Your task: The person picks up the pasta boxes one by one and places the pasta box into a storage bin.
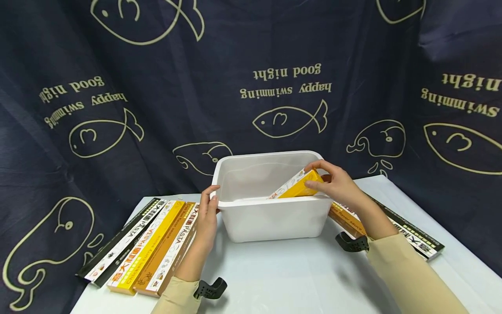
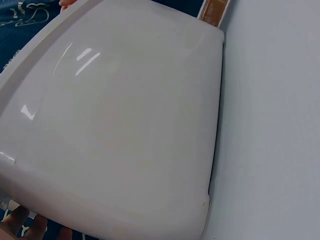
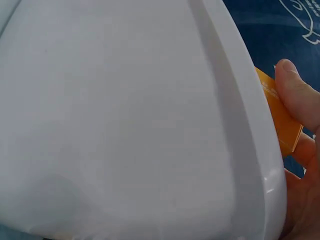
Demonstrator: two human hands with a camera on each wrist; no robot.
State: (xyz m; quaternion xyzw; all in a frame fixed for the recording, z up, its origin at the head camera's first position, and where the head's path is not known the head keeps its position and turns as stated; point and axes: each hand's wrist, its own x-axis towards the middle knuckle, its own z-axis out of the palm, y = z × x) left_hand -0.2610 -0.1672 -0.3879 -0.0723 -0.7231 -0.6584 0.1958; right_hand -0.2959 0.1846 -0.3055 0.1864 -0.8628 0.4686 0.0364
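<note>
Backdrop: dark printed cloth (image 1: pixel 204 87) behind the worktop (image 1: pixel 274 279). White bin (image 1: pixel 274 222): stands upright; its front wall hides the lower end of the yellow carton (image 1: pixel 300 187), and its rim restricts sideways movement. Carton row (image 1: pixel 145 244): lies left of the bin. Right-side cartons (image 1: pixel 347 221): lie beside the bin. Yellow carton: tilted inside the bin, upper end above the front rim. Judged light, stiff, slightly slippery and dentable; hold across opposite faces near the upper end. Right grip (image 1: pixel 333 181): spread to carton width, thumb and fingers holding that end. Left grip (image 1: pixel 208 209): curled on the bin's left rim.
</note>
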